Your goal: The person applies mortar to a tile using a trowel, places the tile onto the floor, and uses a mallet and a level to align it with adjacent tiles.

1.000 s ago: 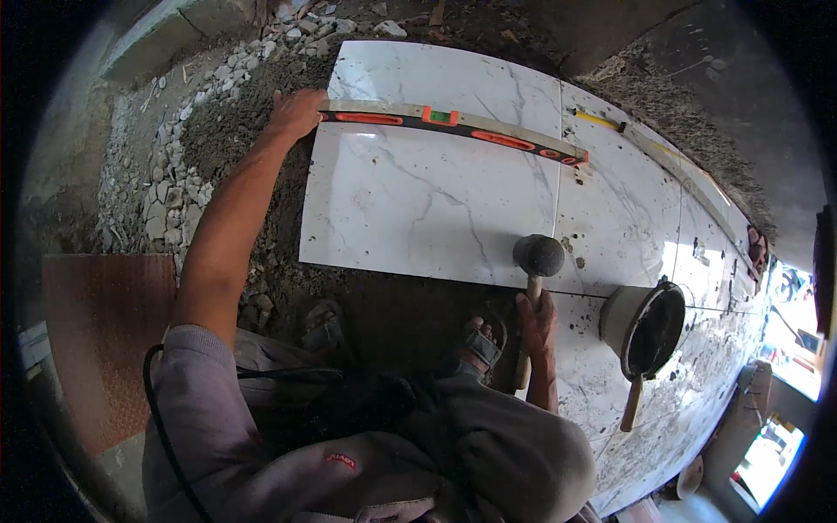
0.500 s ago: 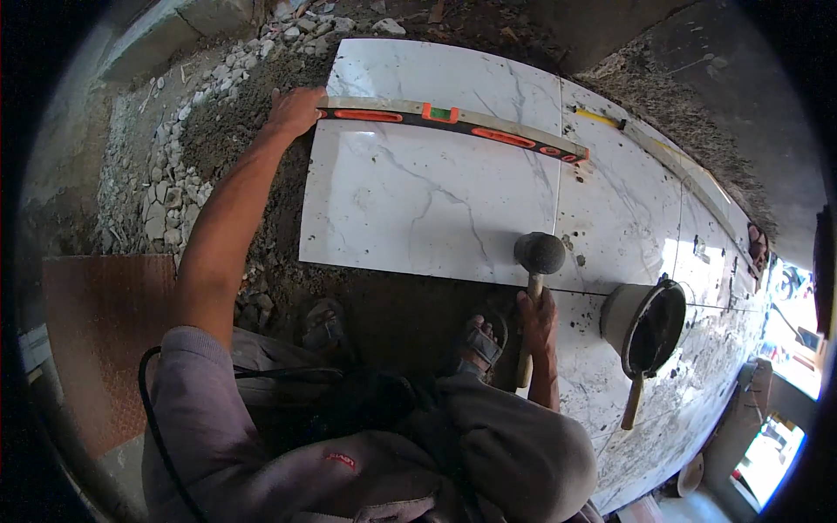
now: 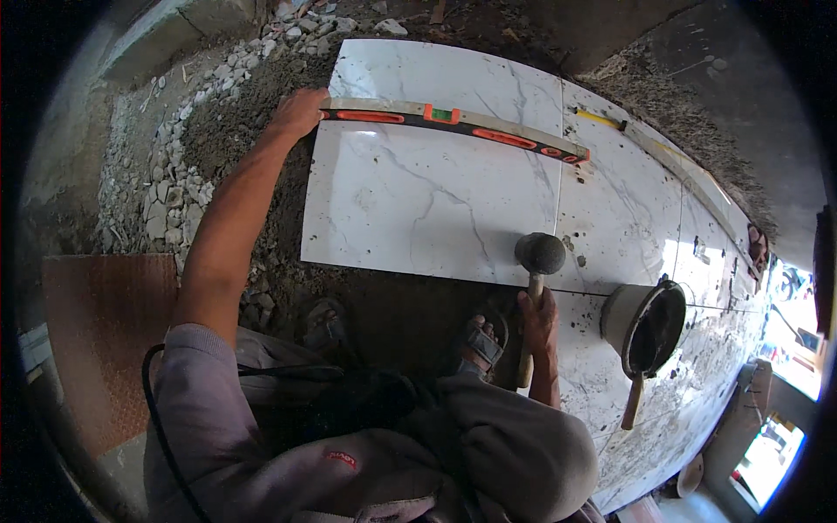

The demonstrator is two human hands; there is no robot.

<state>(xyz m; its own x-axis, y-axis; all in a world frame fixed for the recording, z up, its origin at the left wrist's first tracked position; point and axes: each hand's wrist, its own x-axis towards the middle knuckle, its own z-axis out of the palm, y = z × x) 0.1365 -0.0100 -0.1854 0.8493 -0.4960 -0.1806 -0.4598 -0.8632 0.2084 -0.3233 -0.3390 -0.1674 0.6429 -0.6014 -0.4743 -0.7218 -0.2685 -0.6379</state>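
The left hand (image 3: 302, 112) is at the left edge of a large white marbled tile (image 3: 418, 200), against the left end of a spirit level (image 3: 462, 122); its fingertips are hidden, so I cannot tell whether it clasps the level or only presses on it. The level, black and orange with a green vial, lies across the far half of that tile, and its right end passes over the seam onto the next tile (image 3: 619, 209). Nearer the person, the right hand (image 3: 539, 322) is closed around the wooden handle of a mallet (image 3: 540, 254) — its dark round head points away and shows over the near right corner of the marbled tile. To the right of the mallet, a bucket (image 3: 614, 318) with a dark inside stands on the tiles, and a wooden handle (image 3: 633, 404) sticks out from its near side. A long straightedge (image 3: 697, 179) lies along the far right edge of the tiles. Broken stones (image 3: 166, 205) and dark soil (image 3: 227, 131) spread to the left — a reddish-brown board (image 3: 113, 340) rests at the near left.
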